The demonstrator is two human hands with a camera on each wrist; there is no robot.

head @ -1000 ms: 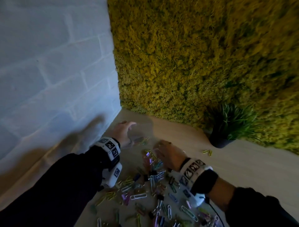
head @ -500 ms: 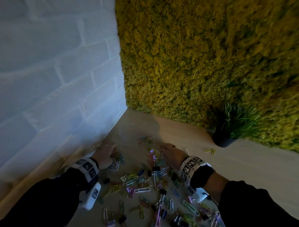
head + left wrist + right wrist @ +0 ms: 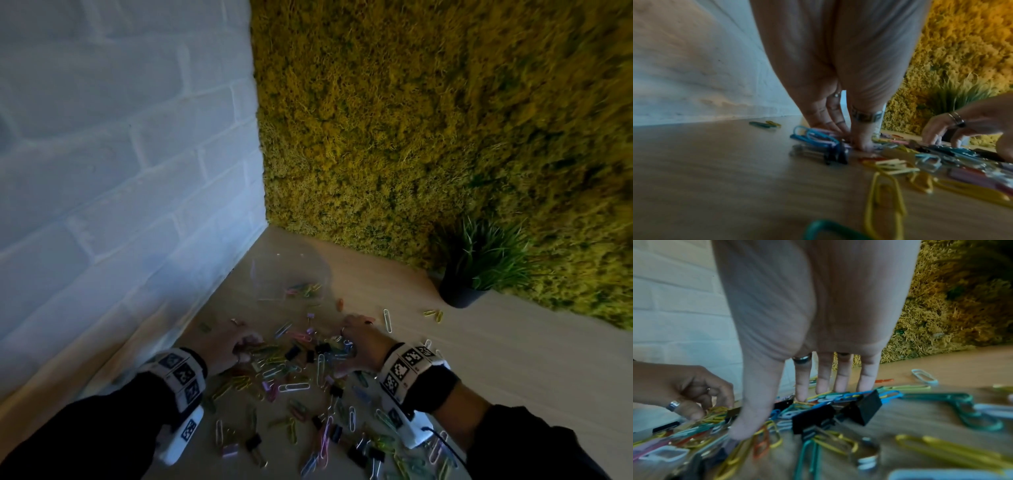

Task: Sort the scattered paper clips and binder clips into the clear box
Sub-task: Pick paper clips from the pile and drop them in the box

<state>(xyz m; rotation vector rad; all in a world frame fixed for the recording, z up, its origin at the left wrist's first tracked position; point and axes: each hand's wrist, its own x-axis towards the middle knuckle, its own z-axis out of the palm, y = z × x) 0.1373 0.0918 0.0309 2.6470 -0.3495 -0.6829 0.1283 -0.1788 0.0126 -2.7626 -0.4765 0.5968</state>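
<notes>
clear box (image 3: pixel 289 279) at the far corner of the wooden table (image 3: pixel 496 346) is faint, walls hard to trace; a few coloured clips lie inside. paper clips (image 3: pixel 294 387), thin bent wire in many colours, and black binder clips (image 3: pixel 813 418), angular folded metal, are scattered near it toward the viewer, the nearest ones blurred. left hand (image 3: pixel 227 346) has fingers curled, pinching at clips; which ones is unclear. right hand (image 3: pixel 359 342) is spread, straight fingertips (image 3: pixel 840 386) pressing on the pile. the near edge of the scatter is cut off.
</notes>
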